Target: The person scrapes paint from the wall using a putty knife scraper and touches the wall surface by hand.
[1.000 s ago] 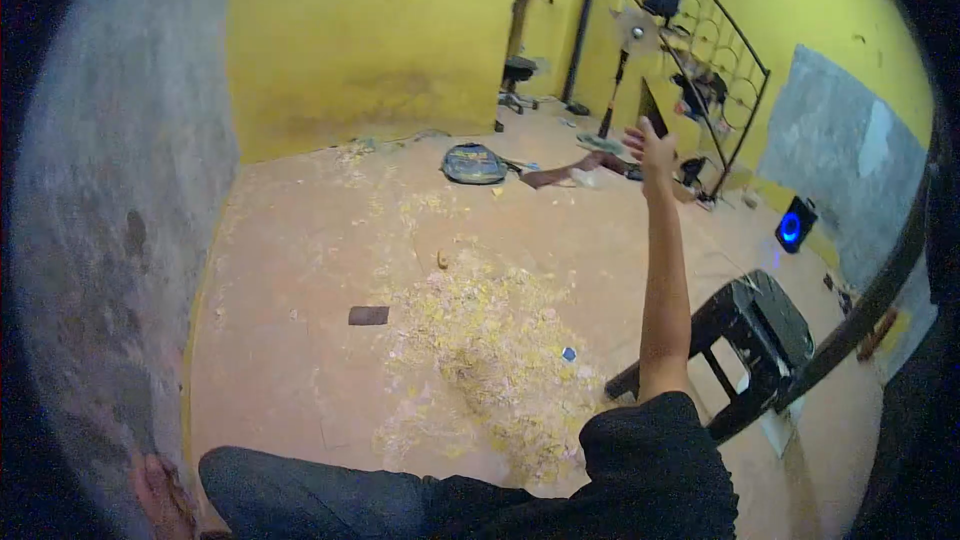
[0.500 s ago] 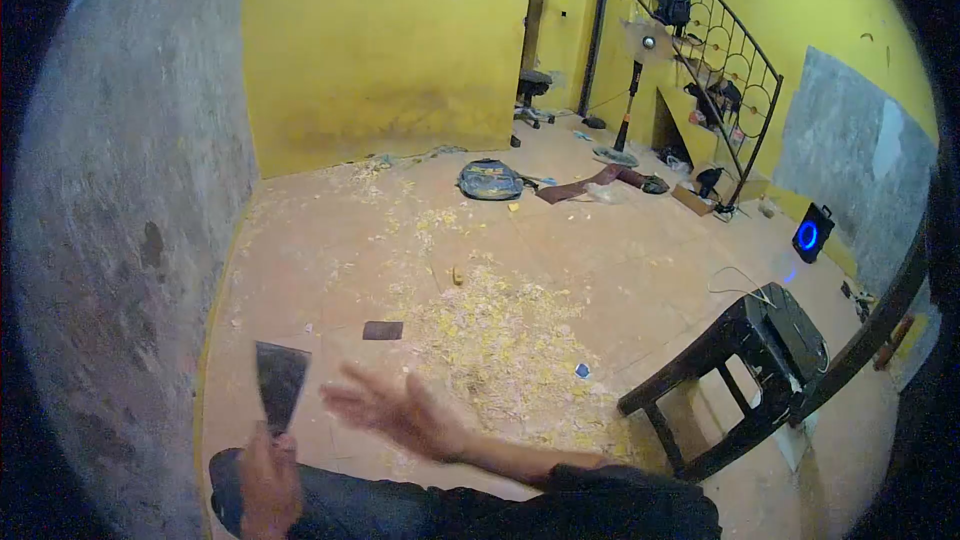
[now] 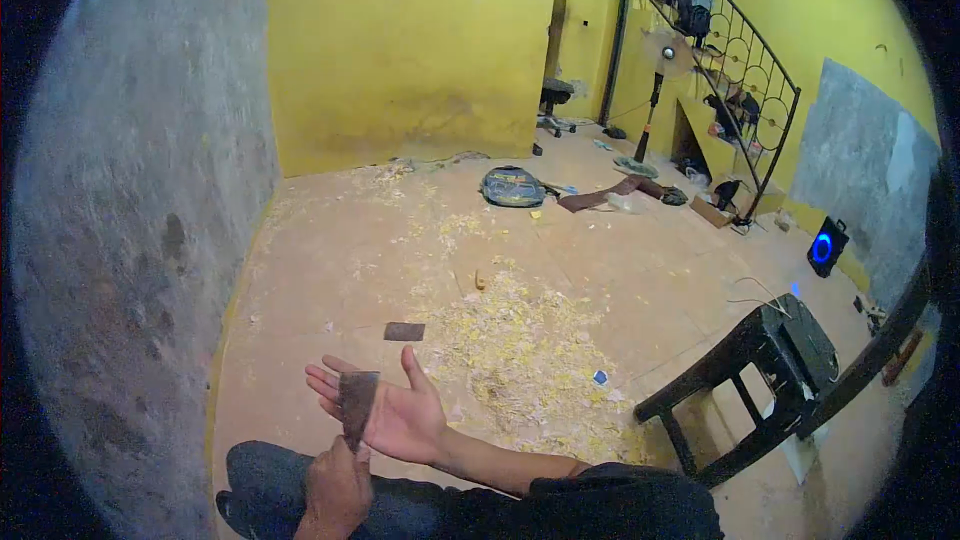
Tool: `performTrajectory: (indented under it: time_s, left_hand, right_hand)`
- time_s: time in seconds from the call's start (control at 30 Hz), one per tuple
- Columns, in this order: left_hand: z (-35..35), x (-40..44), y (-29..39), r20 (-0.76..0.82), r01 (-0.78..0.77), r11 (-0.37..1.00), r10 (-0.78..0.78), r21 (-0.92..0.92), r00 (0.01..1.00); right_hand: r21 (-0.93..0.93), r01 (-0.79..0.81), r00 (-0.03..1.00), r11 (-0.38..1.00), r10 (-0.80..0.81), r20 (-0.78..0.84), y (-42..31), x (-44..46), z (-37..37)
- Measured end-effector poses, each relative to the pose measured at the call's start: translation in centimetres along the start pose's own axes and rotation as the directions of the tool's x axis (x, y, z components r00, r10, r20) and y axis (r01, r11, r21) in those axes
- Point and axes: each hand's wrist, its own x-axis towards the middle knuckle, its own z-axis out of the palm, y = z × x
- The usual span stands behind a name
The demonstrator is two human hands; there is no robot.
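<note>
My left hand (image 3: 338, 488) is closed round the handle of a scraper (image 3: 357, 407), whose flat metal blade points up. Behind the blade, my right hand (image 3: 405, 420) is held palm up with its fingers spread. The blade overlaps the palm in view; whether they touch is hard to tell. Past my right hand, a dark rectangular piece (image 3: 405, 331) lies on the tiled floor. Yellow and white flakes (image 3: 520, 360) are heaped on the floor to the right of it, with a small blue object (image 3: 600, 377) at their edge.
A dark stool (image 3: 770, 370) stands at the right, near a speaker (image 3: 826, 247) with a blue light. Farther back are a backpack (image 3: 513, 187), a fan (image 3: 655, 90) and a staircase railing (image 3: 765, 60). A grey wall (image 3: 150, 240) rises at the left.
My right arm has come down from its forward stretch to lie across in front of me, palm up. My left hand has risen from the lower left with the scraper, which now overlaps my right palm.
</note>
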Motion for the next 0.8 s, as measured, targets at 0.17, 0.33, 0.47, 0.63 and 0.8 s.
performTrajectory:
  time_s: [0.17, 0.33, 0.47, 0.63, 0.8]
  left_hand:
    - [0.9, -0.4, 1.0, 0.05, -0.099, 0.993, 0.097, 0.059, 0.994]
    - [-1.3, 0.0, 0.4, -0.05, -0.147, 0.985, 0.152, 0.09, 0.987]
    - [-2.3, 0.3, -0.4, -0.001, 0.004, 0.996, -0.004, 0.093, 1.0]
    - [-0.8, 0.2, -0.5, 0.011, -0.076, 0.995, 0.076, 0.06, 0.997]
    - [0.6, 0.0, 0.3, 0.083, -0.115, 0.993, 0.117, -0.025, 0.99]
  right_hand:
    - [0.047, 0.029, 0.992, 0.998, -0.023, -0.123, 0.1, 0.5, -1.2]
    - [-0.029, 0.051, 0.983, 0.998, -0.055, -0.177, 1.2, 1.0, -2.2]
    - [0.021, 0.042, 0.993, 0.999, -0.039, -0.112, 2.3, 1.0, -2.1]
    - [0.026, 0.043, 0.994, 0.999, -0.04, -0.106, 1.5, 1.5, -2.8]
    - [-0.001, 0.109, 0.991, 0.994, -0.109, -0.079, 0.4, 2.0, -2.7]
